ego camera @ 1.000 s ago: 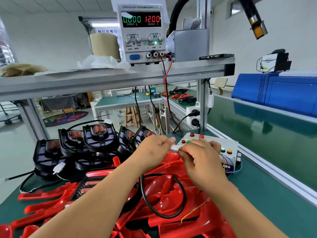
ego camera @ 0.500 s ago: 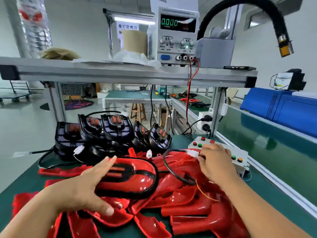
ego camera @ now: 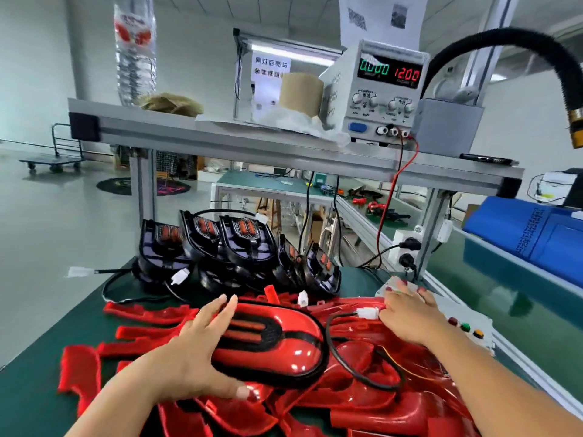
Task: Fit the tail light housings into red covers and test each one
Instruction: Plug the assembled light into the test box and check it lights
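My left hand grips the left end of an assembled tail light, a glossy red cover with a black housing in it. Its fingers lie over the top and its thumb underneath. The light rests on a heap of loose red covers. Its black cable loops to a white connector at the thumb side of my right hand. That hand's fingers are spread flat on the white test box. Bare black housings stand in a row behind.
On the shelf the power supply reads 0000 and 12.00, and its red lead drops to the bench. A black hose arches at the upper right. A blue machine sits beyond the aluminium rail.
A second ago both hands pinched the connectors together. My left hand has since moved to the tail light and gripped it, and my right hand has reached onto the test box. My view turned left.
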